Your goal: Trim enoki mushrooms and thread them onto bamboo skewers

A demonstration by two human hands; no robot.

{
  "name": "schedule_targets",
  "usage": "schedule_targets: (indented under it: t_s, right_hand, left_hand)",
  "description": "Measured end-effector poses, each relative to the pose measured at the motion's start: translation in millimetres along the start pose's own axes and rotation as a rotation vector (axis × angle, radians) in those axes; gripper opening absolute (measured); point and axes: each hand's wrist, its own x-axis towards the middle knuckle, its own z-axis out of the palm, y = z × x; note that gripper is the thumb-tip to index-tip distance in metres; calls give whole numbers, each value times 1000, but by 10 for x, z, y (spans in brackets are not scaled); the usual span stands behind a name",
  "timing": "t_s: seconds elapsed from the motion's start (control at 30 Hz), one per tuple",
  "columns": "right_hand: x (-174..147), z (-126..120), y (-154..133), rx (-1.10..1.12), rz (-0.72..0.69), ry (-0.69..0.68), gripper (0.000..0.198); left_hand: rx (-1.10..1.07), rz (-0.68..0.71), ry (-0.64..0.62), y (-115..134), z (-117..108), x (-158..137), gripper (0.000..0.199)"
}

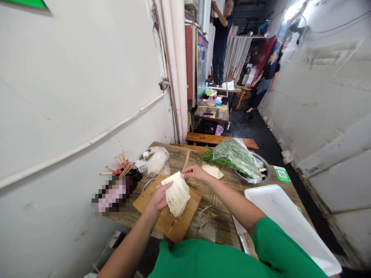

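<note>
My left hand is closed on the left edge of a pale tofu sheet cut into a fringe, its thumb lying over the top. The loose strips hang down above a wooden cutting board. My right hand pinches at the sheet's upper right corner; what lies between its fingertips is too small to make out. A thin tip pokes out left of the sheet. Just beyond my right hand lies a bundle of bamboo skewers. More pale sheets rest on the table right of the hand.
A metal bowl holds bagged green vegetables. On the right lie a white tray and a knife. A plastic bag and a black chopstick holder stand left. Two people are farther back, one standing high up.
</note>
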Motion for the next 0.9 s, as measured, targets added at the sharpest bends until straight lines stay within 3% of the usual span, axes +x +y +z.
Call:
schedule_targets:
  t_s: [0.13,0.3,0.47,0.7,0.9]
  right_hand:
    - [90,-11,-89,56,13,-125,33]
    - [72,19,-213,108,7,-176,36]
    - [-29,38,-493,134,-39,-130,34]
    - [-329,69,-1146,47,-193,-28,28]
    - [-557,235,-1448,-55,-303,9,24]
  left_hand:
    - [6,36,47,-33,120,-7,33]
    - [24,80,92,-31,244,-105,40]
    - [53,123,81,133,435,-267,41]
    - [263,383,168,378,879,-514,37]
    - [215,338,196,455,977,-722,35]
